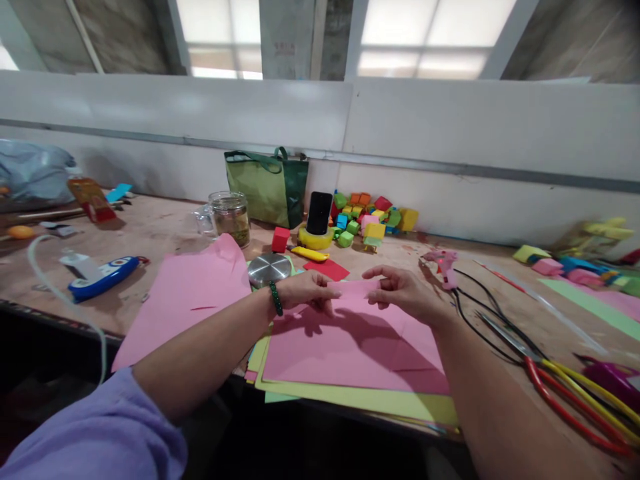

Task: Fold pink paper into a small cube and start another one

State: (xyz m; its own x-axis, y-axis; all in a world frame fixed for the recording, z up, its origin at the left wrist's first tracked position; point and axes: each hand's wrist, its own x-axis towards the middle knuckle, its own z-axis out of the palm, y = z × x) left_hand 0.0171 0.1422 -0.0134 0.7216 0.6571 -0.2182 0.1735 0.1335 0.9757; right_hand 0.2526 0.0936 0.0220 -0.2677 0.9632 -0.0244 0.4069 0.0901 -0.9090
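A small strip of pink paper (353, 289) is stretched between my two hands, above a stack of coloured sheets. My left hand (311, 291), with a dark green bead bracelet (276, 298) at the wrist, pinches the strip's left end. At its right end, my right hand (403, 292) grips it between thumb and fingers. Under both hands lies a large pink sheet (345, 353) with a cut slit, on top of yellow paper (380, 402). Another pink sheet (175, 300), curled at its top corner, lies to the left.
Behind my hands are a metal lid (270, 268), a yellow cutter (311, 253), a phone (319, 212), a glass mug (230, 217), a green bag (265, 187) and several paper cubes (357, 217). To the right lie a pink glue gun (444, 263) with its cord and large scissors (540, 373).
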